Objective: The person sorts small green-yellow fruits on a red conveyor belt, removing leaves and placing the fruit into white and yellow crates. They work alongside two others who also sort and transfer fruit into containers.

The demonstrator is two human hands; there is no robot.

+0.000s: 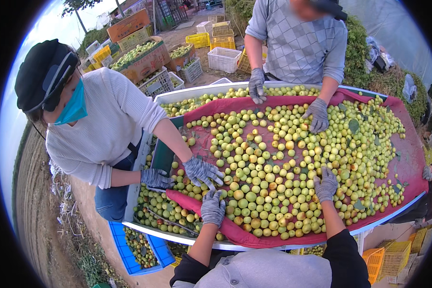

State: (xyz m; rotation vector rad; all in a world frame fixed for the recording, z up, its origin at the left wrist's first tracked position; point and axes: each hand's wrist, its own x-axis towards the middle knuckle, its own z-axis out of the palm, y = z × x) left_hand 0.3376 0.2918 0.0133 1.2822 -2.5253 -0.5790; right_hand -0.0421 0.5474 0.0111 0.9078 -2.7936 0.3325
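Small round green-yellow fruits [254, 185], which look like jujubes, some with brownish patches, cover a red cloth [393, 165] on a long sorting table. My left hand [212, 210], in a grey striped glove, rests at the near left edge of the fruit, beside a raised fold of the cloth. Its fingers point away from me, outstretched, with no fruit seen in them. Farther right, my right hand [326, 185], gloved alike, lies on the thick part of the pile. Its fingers are apart and touch the fruits.
A masked co-worker's gloved hand [202, 172] is close to my left hand. Across the table, another person's glove [317, 115] touches the fruit. A third person's hand [428, 173] shows at the right. A blue crate [120, 245] stands below left; yellow crates [395, 254] stand below right.
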